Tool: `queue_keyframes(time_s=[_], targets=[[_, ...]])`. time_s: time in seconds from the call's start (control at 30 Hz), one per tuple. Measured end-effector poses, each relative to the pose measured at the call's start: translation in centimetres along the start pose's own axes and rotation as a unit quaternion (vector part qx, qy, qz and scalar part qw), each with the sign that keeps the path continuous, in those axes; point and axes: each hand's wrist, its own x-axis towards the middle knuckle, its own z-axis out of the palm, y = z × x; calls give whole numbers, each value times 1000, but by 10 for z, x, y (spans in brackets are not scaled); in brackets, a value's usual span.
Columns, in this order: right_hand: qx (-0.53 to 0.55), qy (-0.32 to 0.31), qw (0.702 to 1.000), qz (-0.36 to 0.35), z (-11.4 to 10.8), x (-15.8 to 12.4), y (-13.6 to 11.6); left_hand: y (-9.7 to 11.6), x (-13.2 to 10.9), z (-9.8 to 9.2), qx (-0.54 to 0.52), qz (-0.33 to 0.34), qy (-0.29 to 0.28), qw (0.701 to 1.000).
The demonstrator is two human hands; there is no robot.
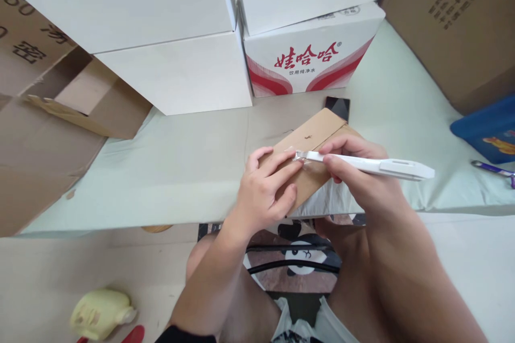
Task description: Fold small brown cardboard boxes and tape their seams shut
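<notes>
A flat brown cardboard box (308,136) lies slanted on the table near its front edge, with a small dark mark on top. My left hand (267,187) rests on it with the fingers spread, pressing it down. In my right hand (360,166) is a white utility knife (402,167), held between thumb and fingers. Its blade touches a strip of clear tape (300,154) on the box, right beside my left fingertips. Parts of the box are hidden under both hands.
A dark phone (338,107) lies behind the box. White cartons (181,77) and a red-and-white carton (309,59) stand at the back. Large brown cartons (462,27) flank the table (189,171). A blue container (485,128) and a purple pen (493,168) are at right; a yellow bottle (100,313) lies on the floor.
</notes>
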Motion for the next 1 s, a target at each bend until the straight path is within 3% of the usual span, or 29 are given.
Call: queue_keyframes(time_s=[1.0], targets=[[-3, 10, 1000, 6, -1, -1, 3, 1, 0, -1, -13, -7, -5, 1000]])
